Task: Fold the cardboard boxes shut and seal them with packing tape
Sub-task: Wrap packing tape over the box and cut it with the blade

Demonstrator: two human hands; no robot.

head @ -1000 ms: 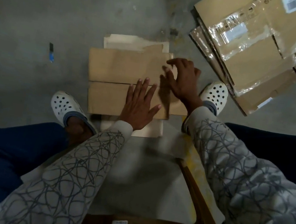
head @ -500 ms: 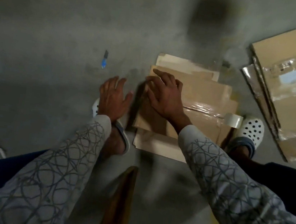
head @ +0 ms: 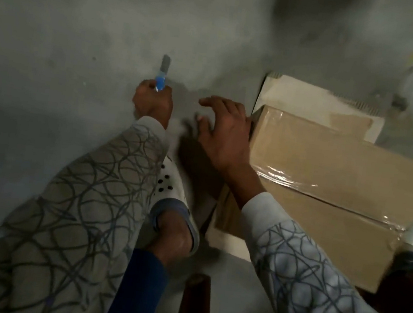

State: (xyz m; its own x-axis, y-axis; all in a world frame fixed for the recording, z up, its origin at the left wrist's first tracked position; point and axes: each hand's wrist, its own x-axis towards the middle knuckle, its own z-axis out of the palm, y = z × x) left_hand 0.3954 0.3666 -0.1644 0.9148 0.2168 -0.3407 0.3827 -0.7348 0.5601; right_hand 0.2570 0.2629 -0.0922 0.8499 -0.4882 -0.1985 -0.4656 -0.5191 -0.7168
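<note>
Cutter (head: 163, 73), blade toward frame top, clamped by fingers of left hand (head: 152, 102); right hand (head: 225, 135) spreads fingers at left end of taped box (head: 330, 162).

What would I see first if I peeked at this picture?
Probably the bright blue cutter sticking out of the left hand over the grey floor, at the upper left. Next, the brown cardboard box on the right, with shiny tape along its seam and the right hand spread at its left end.
</note>
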